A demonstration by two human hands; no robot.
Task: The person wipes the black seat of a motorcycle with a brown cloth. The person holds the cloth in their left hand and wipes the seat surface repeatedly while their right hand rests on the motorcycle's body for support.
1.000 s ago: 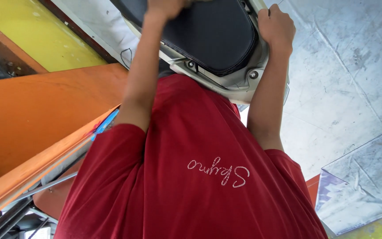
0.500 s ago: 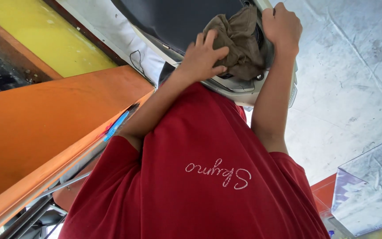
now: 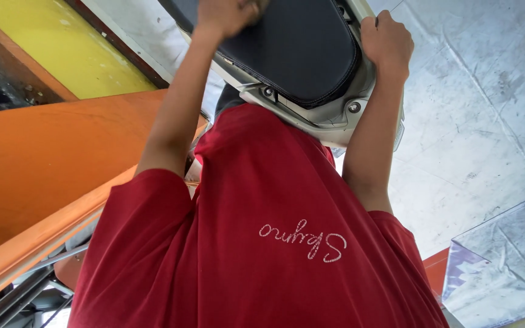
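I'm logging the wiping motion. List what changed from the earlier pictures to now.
The left hand, which half a second ago pressed a brown cloth on the black seat beside the right hand, has swept away to the seat's far end, fist closed; the cloth hardly shows now. The right hand still grips the grey rim.

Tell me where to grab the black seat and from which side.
Take the seat by its side edge, coming from the right, where the right hand wraps it. The padded top is broad and smooth with nothing to hold, while the rounded edge lets fingers curl around. The left hand rests on top.
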